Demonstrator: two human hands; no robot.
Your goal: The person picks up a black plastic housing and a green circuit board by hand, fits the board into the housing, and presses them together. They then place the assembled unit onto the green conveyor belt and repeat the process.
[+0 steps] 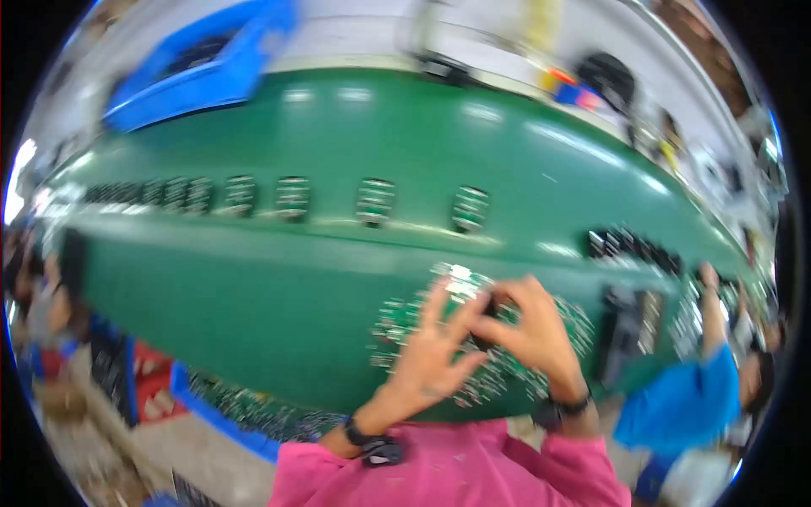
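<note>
Both my hands are over a loose spread of green circuit boards point(397, 321) on the green bench, blurred by motion. My left hand point(427, 359) has its fingers stretched out and apart, the tips by a green board with bright white patches point(461, 283). Whether they touch that board is too smeared to tell. Beside it, my right hand point(536, 325) is closed, thumb and forefinger bent round a small black part point(483, 325). The fingers hide most of that part.
A row of dark-framed boards point(375, 201) runs along the bench point(253, 287). Black parts point(634, 247) and a dark block point(619, 334) lie at right, near a person in blue point(684, 397). A blue bin point(186, 84) stands far left; another blue bin point(228, 431) with boards sits below the bench.
</note>
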